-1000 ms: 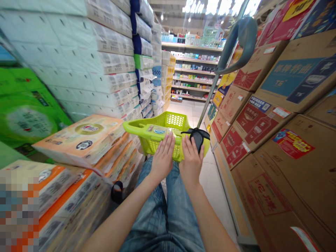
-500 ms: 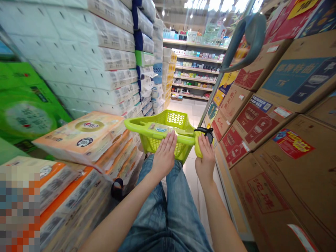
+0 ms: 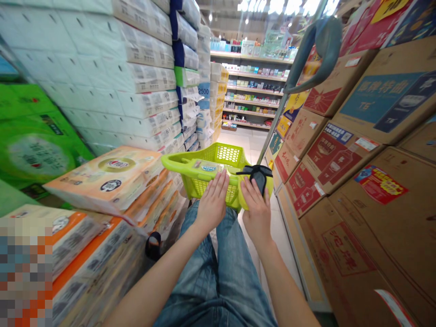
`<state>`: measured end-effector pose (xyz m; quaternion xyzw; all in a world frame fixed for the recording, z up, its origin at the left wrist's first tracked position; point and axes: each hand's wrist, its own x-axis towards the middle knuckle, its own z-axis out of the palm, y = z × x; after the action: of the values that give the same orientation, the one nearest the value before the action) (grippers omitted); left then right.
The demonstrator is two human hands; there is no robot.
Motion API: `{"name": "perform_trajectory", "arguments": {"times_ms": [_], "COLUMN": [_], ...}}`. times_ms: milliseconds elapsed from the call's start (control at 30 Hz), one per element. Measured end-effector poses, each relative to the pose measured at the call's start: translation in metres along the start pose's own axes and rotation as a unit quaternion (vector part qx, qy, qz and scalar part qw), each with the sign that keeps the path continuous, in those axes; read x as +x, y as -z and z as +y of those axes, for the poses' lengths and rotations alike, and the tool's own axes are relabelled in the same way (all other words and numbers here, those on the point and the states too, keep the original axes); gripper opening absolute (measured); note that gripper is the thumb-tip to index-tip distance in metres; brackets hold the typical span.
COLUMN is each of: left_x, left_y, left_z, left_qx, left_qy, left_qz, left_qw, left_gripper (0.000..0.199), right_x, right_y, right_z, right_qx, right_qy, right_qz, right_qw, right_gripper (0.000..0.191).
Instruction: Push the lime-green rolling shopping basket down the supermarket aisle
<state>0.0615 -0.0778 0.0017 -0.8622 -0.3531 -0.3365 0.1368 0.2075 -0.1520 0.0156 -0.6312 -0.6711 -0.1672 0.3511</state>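
A lime-green plastic shopping basket with a holed wall is in front of my knees. My left hand lies over its near rim and handle, fingers together, thumb hidden underneath. At the basket's right corner, my right hand grips a yellow thing with a black strap. A dark grey, rounded piece shows on its top, and I cannot make out what kind of thing it is. Its left side overlaps the basket's rim in view; whether they touch I cannot tell. The basket's inside is mostly hidden.
Wrapped tissue packs are stacked close on the left, with tall white stacks behind. Cardboard cartons line the right side. A grey handle on a metal pole rises by them. Stocked shelves stand across the aisle's far end.
My right hand has moved left with the yellow thing, which is now against or in front of the basket's right corner. The dark grey piece shows more. My left hand has stayed put.
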Motion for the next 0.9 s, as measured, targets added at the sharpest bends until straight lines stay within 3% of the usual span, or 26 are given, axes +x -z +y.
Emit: {"name": "perform_trajectory", "arguments": {"times_ms": [167, 300, 433, 533, 700, 800, 900], "left_x": [0.001, 0.001, -0.001, -0.002, -0.001, 0.001, 0.001], "left_y": [-0.001, -0.001, -0.001, -0.001, 0.002, 0.001, 0.0], "left_z": [0.002, 0.004, 0.002, 0.0, 0.002, 0.005, 0.006], "left_qx": [-0.011, -0.009, 0.0, 0.003, -0.013, -0.019, -0.026], "left_qy": [0.005, 0.012, 0.005, -0.004, 0.003, 0.012, 0.017], "left_qz": [0.005, 0.005, -0.001, 0.001, 0.004, 0.008, 0.013], "left_qw": [1.0, 1.0, 1.0, 1.0, 1.0, 1.0, 0.999], "left_gripper": [0.082, 0.081, 0.078, 0.076, 0.077, 0.078, 0.079], "right_x": [0.0, 0.006, 0.012, 0.011, -0.005, -0.008, -0.004], "right_y": [0.005, -0.006, -0.018, -0.021, -0.008, 0.001, 0.002], "right_z": [0.024, 0.001, -0.032, -0.039, -0.013, 0.011, 0.017], "right_qx": [0.001, -0.012, -0.013, -0.003, 0.009, 0.021, 0.019], "right_qy": [-0.082, -0.096, -0.041, -0.011, 0.008, -0.037, -0.081], "right_qz": [0.055, 0.06, 0.023, 0.001, -0.004, 0.027, 0.05], "right_qw": [0.995, 0.994, 0.999, 1.0, 1.0, 0.999, 0.995], "right_gripper": [0.088, 0.084, 0.08, 0.078, 0.081, 0.084, 0.086]}}
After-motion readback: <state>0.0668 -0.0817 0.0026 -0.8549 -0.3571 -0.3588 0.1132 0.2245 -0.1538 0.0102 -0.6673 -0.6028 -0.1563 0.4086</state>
